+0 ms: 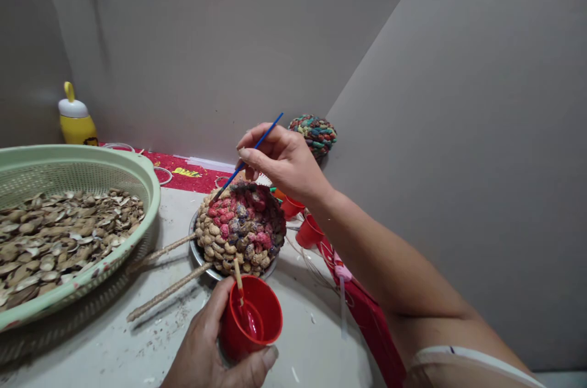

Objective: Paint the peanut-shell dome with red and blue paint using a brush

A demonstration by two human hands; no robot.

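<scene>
Closest of all, the left hand (208,351) is wrapped around a red cup (257,321), with the thumb on one side and the fingers on the other. The cup stands on the white table (114,351), just in front of the shell dome. It has wet red paint inside, and a small stick (238,281) leans in it. The cup looks light and thin. I think a hard squeeze could bend it and spill the paint, so a soft hold low around the side looks best.

A little further away, the shell dome (241,229) sits on a metal plate (199,256). It is made of many small shells stuck together. Some are red, pink or blue, and some are plain. It looks bumpy, hard and easy to chip. Two rope sticks (167,290) poke out from it to the left.

Above it, the right hand (284,162) pinches a thin blue brush (257,146) like a pencil. The tip touches the top of the dome. The brush looks very light.

On the left is a green basket (137,174) of loose shells. Far back are small red cups (309,232), a colourful ball (314,131) and a yellow bottle (76,119).
</scene>
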